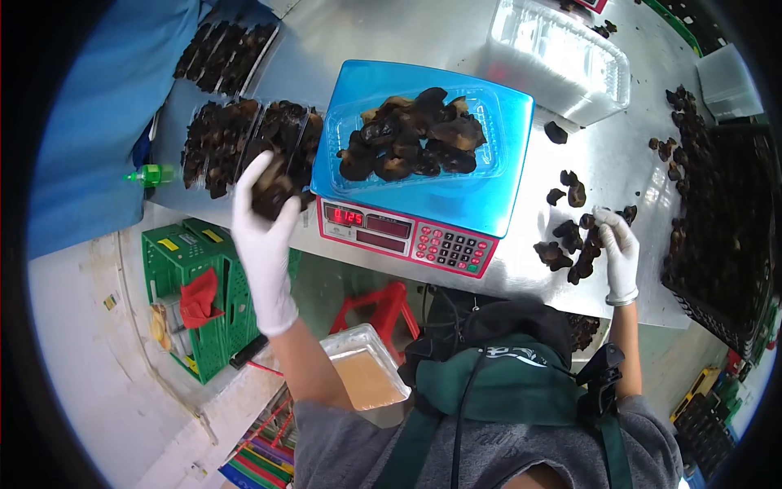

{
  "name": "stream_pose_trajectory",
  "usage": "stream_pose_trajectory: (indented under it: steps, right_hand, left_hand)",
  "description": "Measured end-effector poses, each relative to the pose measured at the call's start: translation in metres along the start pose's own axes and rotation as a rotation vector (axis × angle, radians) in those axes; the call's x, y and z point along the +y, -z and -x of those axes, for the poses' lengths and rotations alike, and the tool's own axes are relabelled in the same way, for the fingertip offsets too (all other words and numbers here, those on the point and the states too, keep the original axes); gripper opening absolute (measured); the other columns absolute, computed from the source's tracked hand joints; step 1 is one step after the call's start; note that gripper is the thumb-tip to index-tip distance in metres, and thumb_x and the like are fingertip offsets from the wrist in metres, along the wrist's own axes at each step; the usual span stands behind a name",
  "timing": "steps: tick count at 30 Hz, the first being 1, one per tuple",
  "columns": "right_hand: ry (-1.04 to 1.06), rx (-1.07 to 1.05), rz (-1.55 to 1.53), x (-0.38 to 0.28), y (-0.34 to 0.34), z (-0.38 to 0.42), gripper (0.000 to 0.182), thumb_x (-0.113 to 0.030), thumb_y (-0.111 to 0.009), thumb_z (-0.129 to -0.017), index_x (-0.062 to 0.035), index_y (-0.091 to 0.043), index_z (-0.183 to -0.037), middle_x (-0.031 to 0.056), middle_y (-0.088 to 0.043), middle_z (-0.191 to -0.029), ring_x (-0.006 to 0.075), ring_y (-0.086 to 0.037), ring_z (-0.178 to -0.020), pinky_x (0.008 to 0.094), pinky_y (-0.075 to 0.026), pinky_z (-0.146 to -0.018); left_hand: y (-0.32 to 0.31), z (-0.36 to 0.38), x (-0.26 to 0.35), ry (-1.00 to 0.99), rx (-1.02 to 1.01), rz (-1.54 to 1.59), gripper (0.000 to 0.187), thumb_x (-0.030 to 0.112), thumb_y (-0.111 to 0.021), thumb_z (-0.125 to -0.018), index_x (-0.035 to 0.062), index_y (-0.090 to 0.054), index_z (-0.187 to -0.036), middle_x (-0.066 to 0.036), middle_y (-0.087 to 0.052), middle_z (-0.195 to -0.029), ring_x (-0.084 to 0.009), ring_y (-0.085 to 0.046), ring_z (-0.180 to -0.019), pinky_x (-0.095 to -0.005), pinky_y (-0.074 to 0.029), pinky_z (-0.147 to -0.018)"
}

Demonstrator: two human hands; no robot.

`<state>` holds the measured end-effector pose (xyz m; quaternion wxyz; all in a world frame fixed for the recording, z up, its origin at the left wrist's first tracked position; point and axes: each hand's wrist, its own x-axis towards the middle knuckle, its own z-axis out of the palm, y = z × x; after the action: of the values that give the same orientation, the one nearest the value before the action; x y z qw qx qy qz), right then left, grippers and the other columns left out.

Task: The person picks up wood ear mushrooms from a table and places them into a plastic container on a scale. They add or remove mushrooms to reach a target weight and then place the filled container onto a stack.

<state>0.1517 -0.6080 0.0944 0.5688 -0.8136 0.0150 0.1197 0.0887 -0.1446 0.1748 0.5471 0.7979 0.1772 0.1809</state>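
Observation:
My left hand [265, 236], in a white glove, is at the left edge of the scale. Its thumb and fingers curl round a slightly blurred dark brown wood ear mushroom [274, 196]. My right hand [621, 254], also gloved, is low over the table at the right, its fingertips pinched on a small wood ear mushroom [593, 232] beside several loose pieces [554, 256]. Between the hands stands a digital scale [407, 232] with a blue pan, reading 0.125. On the pan lies a clear plastic tray [494, 134] holding wood ear mushrooms [411, 134].
Filled trays of mushrooms [218, 143] stand left of the scale. Stacked clear trays [562, 61] are behind it to the right. A black crate [725, 236] of mushrooms sits at far right. Below the table are green crates [191, 253] and a red stool [383, 310].

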Motion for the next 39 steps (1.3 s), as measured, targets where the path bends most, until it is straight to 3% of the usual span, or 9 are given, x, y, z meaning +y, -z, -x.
stream_pose_trajectory:
  steps: [2,4,7,8,13,18,29,33,39]
  right_hand:
    - [0.004,-0.009,0.057,0.004,-0.004,0.008,0.019,-0.001,-0.053,-0.097,-0.0012,-0.065,-0.112,0.0041,-0.064,-0.105,0.0053,-0.056,-0.069,0.0196,-0.047,-0.060]
    - [0.151,-0.046,0.193,0.001,-0.009,0.013,0.021,0.001,-0.057,-0.092,-0.0020,-0.067,-0.110,0.0094,-0.064,-0.114,0.0164,-0.061,-0.099,0.0275,-0.049,-0.084]
    - [0.156,-0.101,0.262,-0.006,-0.010,0.020,0.021,0.000,-0.058,-0.090,-0.0011,-0.068,-0.109,0.0136,-0.064,-0.118,0.0241,-0.059,-0.113,0.0328,-0.046,-0.097]
    - [0.152,-0.103,0.274,-0.006,-0.011,0.021,0.020,0.000,-0.058,-0.091,-0.0003,-0.067,-0.108,0.0139,-0.064,-0.118,0.0241,-0.059,-0.113,0.0333,-0.045,-0.098]
    - [0.173,-0.095,0.282,-0.002,-0.010,0.022,0.020,-0.001,-0.058,-0.092,0.0002,-0.067,-0.110,0.0139,-0.063,-0.120,0.0228,-0.060,-0.112,0.0331,-0.045,-0.097]
    - [0.061,-0.123,0.159,-0.003,-0.024,0.018,0.024,0.002,-0.058,-0.089,-0.0032,-0.068,-0.110,0.0143,-0.064,-0.116,0.0244,-0.060,-0.111,0.0332,-0.049,-0.092]
    - [0.172,-0.195,0.284,-0.028,-0.050,0.008,0.023,-0.006,-0.060,-0.089,-0.0057,-0.068,-0.110,0.0122,-0.065,-0.118,0.0214,-0.063,-0.101,0.0309,-0.050,-0.085]
    - [0.185,-0.174,0.240,-0.030,-0.050,0.004,0.023,-0.003,-0.057,-0.090,-0.0050,-0.068,-0.109,0.0135,-0.066,-0.116,0.0227,-0.062,-0.105,0.0318,-0.049,-0.090]
    - [0.158,-0.148,0.175,-0.037,-0.054,-0.004,0.023,-0.001,-0.054,-0.091,-0.0039,-0.068,-0.109,0.0143,-0.065,-0.115,0.0259,-0.061,-0.112,0.0350,-0.046,-0.096]
  left_hand:
    - [-0.016,-0.025,-0.006,-0.078,-0.154,-0.097,0.058,-0.011,-0.059,-0.078,0.0030,-0.053,-0.134,-0.009,-0.057,-0.129,-0.0171,-0.057,-0.113,-0.0304,-0.045,-0.099]
    - [-0.030,-0.045,-0.016,-0.228,-0.286,-0.262,0.061,-0.009,-0.059,-0.075,0.0037,-0.053,-0.134,-0.010,-0.057,-0.129,-0.0174,-0.058,-0.115,-0.0302,-0.045,-0.099]
    - [-0.051,-0.062,-0.022,-0.286,-0.426,-0.524,0.071,0.002,-0.065,-0.075,0.0058,-0.045,-0.144,-0.012,-0.050,-0.142,-0.0228,-0.047,-0.129,-0.0363,-0.031,-0.112]
    - [-0.053,-0.061,-0.020,-0.149,-0.513,-0.569,0.072,0.008,-0.062,-0.081,0.0060,-0.038,-0.149,-0.011,-0.042,-0.151,-0.0241,-0.036,-0.139,-0.0377,-0.022,-0.117]
    - [-0.044,-0.068,-0.037,-0.017,-0.429,0.271,0.060,0.023,-0.039,-0.100,-0.0007,-0.023,-0.153,-0.019,-0.030,-0.155,-0.0251,-0.025,-0.146,-0.0380,-0.012,-0.121]
    - [-0.048,-0.062,-0.054,-0.012,-0.322,0.600,0.057,0.024,-0.036,-0.104,-0.0041,-0.024,-0.151,-0.018,-0.030,-0.155,-0.0250,-0.024,-0.146,-0.0379,-0.012,-0.121]
    - [-0.068,-0.044,-0.036,-0.187,-0.214,0.077,0.048,0.023,-0.037,-0.104,0.0026,-0.037,-0.148,-0.011,-0.038,-0.153,-0.0223,-0.029,-0.144,-0.0356,-0.018,-0.118]
    - [-0.036,-0.041,-0.043,-0.069,-0.118,0.428,0.050,0.027,-0.038,-0.104,-0.0019,-0.040,-0.144,-0.016,-0.039,-0.151,-0.0284,-0.034,-0.142,-0.0440,-0.022,-0.119]
    - [0.024,-0.025,-0.069,0.068,0.114,0.364,0.047,0.021,-0.047,-0.102,-0.0018,-0.043,-0.142,-0.018,-0.046,-0.145,-0.0283,-0.044,-0.135,-0.0424,-0.034,-0.113]
